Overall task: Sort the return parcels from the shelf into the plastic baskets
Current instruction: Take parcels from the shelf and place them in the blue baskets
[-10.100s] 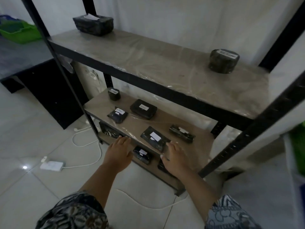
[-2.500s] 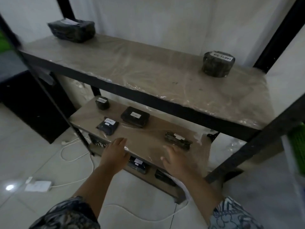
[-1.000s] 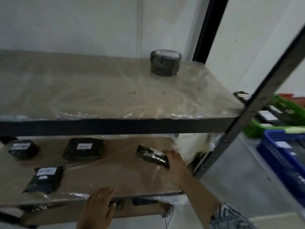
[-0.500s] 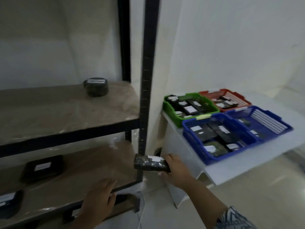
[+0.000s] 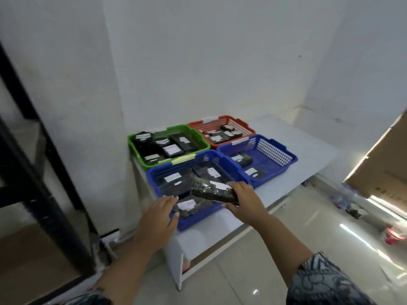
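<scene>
Head view: right hand (image 5: 243, 202) has its fingers (image 5: 236, 185) clamped around one end of a dark wrapped parcel (image 5: 212, 191) with a white label, held level over the near blue basket (image 5: 193, 219), above its front right part. Left hand (image 5: 159, 219) is beside it, palm down, fingers (image 5: 168, 200) spread and holding nothing, tips over the front left rim of the same basket; cannot tell if they touch it.

Four plastic baskets sit close together in a two-by-two block on a white table (image 5: 308, 150). Near blue basket: at least three dark parcels with white labels, two flat ones at the back, one wrapped one at the front under the held parcel. Far blue basket (image 5: 279, 159), to the right: two parcels, both on its left side, the rest of the floor bare. Green basket (image 5: 167, 129), back left: about five black labelled parcels, packed tight; exact count unclear. Red basket (image 5: 242, 124), back right: several small parcels with labels, too small to count. Strips of tape or tags sit on the basket rims.

Black shelf upright (image 5: 44, 172) stands at the left edge. Patterned sleeve (image 5: 323, 280) shows on the right arm.
</scene>
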